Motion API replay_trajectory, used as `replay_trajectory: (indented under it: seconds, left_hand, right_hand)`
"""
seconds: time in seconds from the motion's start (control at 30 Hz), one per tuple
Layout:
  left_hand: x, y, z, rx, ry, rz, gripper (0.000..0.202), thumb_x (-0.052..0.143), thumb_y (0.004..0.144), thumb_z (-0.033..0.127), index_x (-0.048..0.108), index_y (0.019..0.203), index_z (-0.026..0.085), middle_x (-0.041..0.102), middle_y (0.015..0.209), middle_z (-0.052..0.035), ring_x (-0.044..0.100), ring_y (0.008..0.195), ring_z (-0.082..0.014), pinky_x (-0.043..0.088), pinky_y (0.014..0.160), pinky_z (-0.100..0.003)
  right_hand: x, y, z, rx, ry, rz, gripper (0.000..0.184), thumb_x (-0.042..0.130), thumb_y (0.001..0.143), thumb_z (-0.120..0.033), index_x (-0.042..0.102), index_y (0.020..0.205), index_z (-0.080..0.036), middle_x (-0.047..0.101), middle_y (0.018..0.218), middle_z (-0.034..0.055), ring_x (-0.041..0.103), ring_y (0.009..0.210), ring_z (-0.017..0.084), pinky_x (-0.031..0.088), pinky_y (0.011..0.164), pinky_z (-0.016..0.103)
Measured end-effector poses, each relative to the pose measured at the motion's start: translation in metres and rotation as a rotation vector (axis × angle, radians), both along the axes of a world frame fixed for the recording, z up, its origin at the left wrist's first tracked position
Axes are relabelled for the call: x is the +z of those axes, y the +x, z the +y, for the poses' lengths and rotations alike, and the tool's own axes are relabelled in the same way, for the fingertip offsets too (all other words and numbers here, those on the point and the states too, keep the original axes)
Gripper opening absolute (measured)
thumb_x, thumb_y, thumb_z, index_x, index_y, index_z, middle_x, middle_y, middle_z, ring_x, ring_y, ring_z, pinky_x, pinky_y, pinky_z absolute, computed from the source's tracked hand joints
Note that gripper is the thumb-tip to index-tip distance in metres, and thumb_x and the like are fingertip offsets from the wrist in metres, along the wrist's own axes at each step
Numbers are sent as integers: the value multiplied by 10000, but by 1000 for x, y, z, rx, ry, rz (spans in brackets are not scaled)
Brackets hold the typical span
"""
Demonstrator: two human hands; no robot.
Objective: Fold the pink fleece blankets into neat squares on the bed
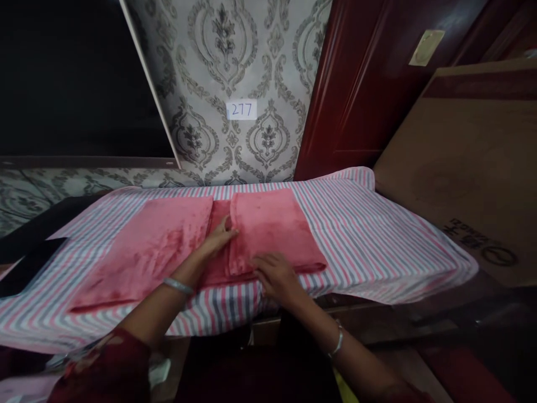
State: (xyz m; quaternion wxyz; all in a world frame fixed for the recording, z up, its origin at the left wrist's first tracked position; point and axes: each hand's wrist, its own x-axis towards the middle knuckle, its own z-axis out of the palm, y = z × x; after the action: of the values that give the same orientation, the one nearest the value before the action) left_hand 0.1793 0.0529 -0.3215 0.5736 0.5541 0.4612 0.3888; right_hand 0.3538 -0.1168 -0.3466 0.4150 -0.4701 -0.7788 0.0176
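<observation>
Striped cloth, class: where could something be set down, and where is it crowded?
Widest bare patch: striped cloth between the pink fabric and cardboard box. Narrower: between the fabric and dark flat object. Crowded: the middle, where left hand and right hand touch the fabric.

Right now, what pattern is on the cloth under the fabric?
The cloth has pink, grey and white stripes, clearest in the head view.

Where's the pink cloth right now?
In the head view, the pink cloth lies on the striped sheet, centre-left, under the left hand and right hand.

2 silvery bangles [178,286], dark-red sleeves [108,366]
</observation>
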Motion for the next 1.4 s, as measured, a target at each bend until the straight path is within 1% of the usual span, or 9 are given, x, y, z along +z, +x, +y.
replay_trajectory:
  seconds: [0.1, 0.2, 0.27, 0.37, 0.6, 0.73, 0.97, 1.17, 1.4]
  left_hand:
    - [-5, -9, -30, 16, 212, 152, 812, 758, 726, 266, 456, 1476, 196, 668, 1279, -131, 623, 1191, -304, 525, 999, -420]
    - [-6, -13, -63, 101, 595, 432, 691, 696, 814, 349, 485, 1454, 197, 549, 1463, -146, 461, 1396, -332, 370, 1174, -500]
    - [-8, -14, -84, -4, 815, 567, 624, 654, 862, 413, 516, 1431, 194, 523, 1497, -147, 425, 1426, -338, 298, 1214, -527]
    - [-14, -17, -107, -260, 947, 700, 624, 648, 870, 472, 545, 1420, 195, 538, 1490, -161, 457, 1401, -359, 316, 1195, -553]
    - [-26, -23, -100, -351, 905, 830, 467, 580, 895, 284, 622, 1353, 204, 594, 1438, -165, 526, 1357, -349, 410, 1142, -549]
    - [-23, -25, -96, -379, 871, 783, 431, 523, 933, 332, 641, 1332, 219, 600, 1444, -138, 545, 1349, -314, 428, 1138, -521]
    - [-27, -25, -89, -275, 803, 661, 373, 444, 942, 320, 731, 1147, 200, 736, 1223, -128, 664, 1169, -301, 470, 1078, -484]
    - [-24, -18, -93, -120, 613, 586, 406, 413, 962, 377, 713, 1168, 196, 746, 1204, -94, 666, 1133, -270, 488, 1038, -384]
    - [-25, -15, -96, -64, 596, 585, 405, 434, 956, 387, 724, 1159, 189, 772, 1100, -79, 689, 1017, -263, 524, 948, -347]
  right_hand:
    - [12, 55, -11, -213, 49, 67, 292, 503, 981, -248, 721, 1176, -239, 736, 1159, 113, 653, 1094, 281, 492, 1003, 508]
    - [15, 109, -23, -425, 98, 104, 323, 481, 1005, -345, 706, 1205, -228, 737, 1169, 112, 662, 1105, 290, 506, 998, 509]
    - [9, 133, -34, -470, 91, 82, 351, 495, 1003, -394, 685, 1238, -215, 731, 1191, 117, 661, 1116, 290, 513, 996, 500]
    - [-12, 145, -48, -430, 15, 26, 435, 541, 970, -429, 623, 1334, -205, 687, 1289, 138, 625, 1200, 300, 498, 1030, 509]
    - [-45, 127, -40, -484, -85, 105, 547, 548, 879, -290, 550, 1417, -188, 632, 1372, 139, 587, 1246, 293, 470, 1071, 514]
    - [-45, 123, -29, -565, -73, 164, 527, 519, 820, -215, 616, 1338, -190, 687, 1274, 121, 624, 1140, 296, 494, 1024, 516]
    - [-37, 125, -30, -527, -6, 97, 549, 481, 776, -113, 601, 1305, -193, 650, 1287, 126, 577, 1161, 295, 479, 1029, 507]
    - [-29, 117, -45, -582, 135, 198, 102, 540, 895, -203, 618, 957, -225, 589, 989, 88, 573, 984, 259, 522, 882, 428]
    - [-38, 103, -63, -564, 206, 83, 201, 551, 933, -182, 702, 1048, -248, 591, 1132, 102, 581, 1064, 256, 515, 910, 444]
